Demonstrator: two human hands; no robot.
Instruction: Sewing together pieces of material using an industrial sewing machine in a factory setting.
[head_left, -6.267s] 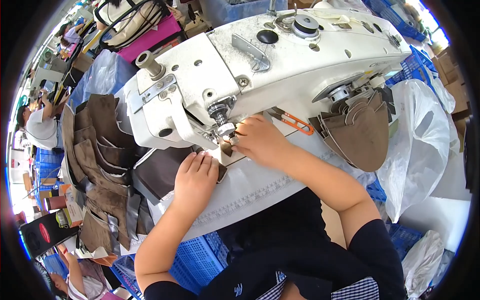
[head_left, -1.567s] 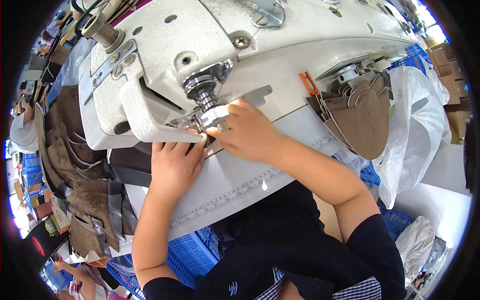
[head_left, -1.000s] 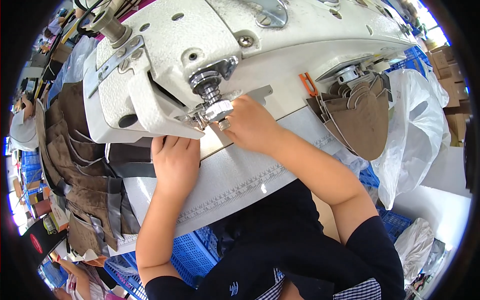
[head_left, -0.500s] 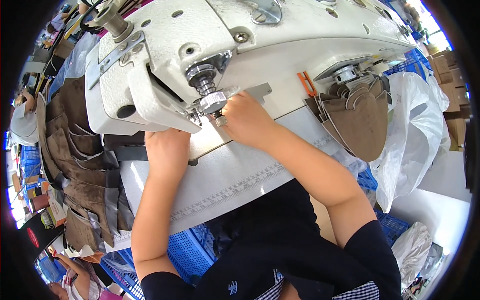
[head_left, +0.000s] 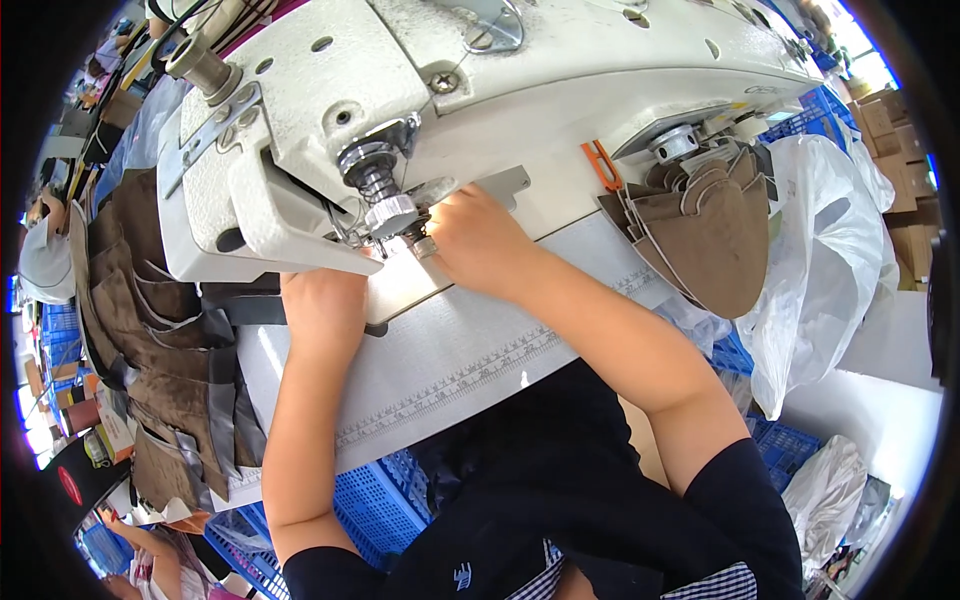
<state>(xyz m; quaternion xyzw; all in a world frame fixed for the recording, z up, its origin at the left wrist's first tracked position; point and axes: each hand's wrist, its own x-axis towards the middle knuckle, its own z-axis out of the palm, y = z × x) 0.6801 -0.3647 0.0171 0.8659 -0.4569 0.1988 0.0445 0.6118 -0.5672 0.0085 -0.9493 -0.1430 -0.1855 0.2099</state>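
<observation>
A stack of brown curved fabric pieces [head_left: 705, 240] is seen at the right end of the counter [head_left: 480, 370], beneath an orange snipper [head_left: 601, 165]. A white plastic bag [head_left: 825, 260] is hung just beside the stack. Brown and grey cut pieces [head_left: 150, 340] are heaped at the left end of the counter. Blue plastic crates [head_left: 375, 505] are placed below the counter's front edge. A printed ruler strip [head_left: 450, 385] is fixed along that edge.

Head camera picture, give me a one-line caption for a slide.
Both hands, left hand and right hand, work at the needle of a white sewing machine, brown fabric pieces stacked alongside.
</observation>
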